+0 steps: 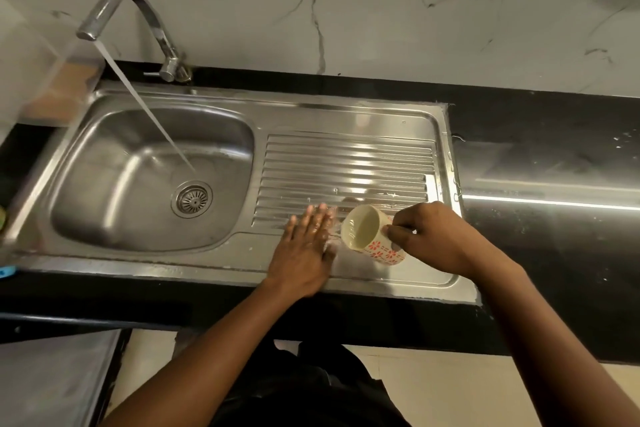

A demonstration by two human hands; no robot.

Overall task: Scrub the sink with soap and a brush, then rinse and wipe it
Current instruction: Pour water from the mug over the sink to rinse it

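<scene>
Left hand [304, 246] lies flat, fingers straight, on the sink [346, 156] drainboard; at its 3 o'clock, right hand [429, 236] grips a tilted cup [367, 236].

Home kitchen, by look of it. Steel sink [152, 180] with ribbed draining board [346, 166] set into black stone counter [554, 121] in front of me. Curved tap [138, 21] running into basin, round drain strainer [194, 198] at bottom. White marble-look wall [381, 3] with grey veins behind. Flowered cup [372, 236] over draining board. Pale floor tiles [450, 392] below counter edge.
</scene>
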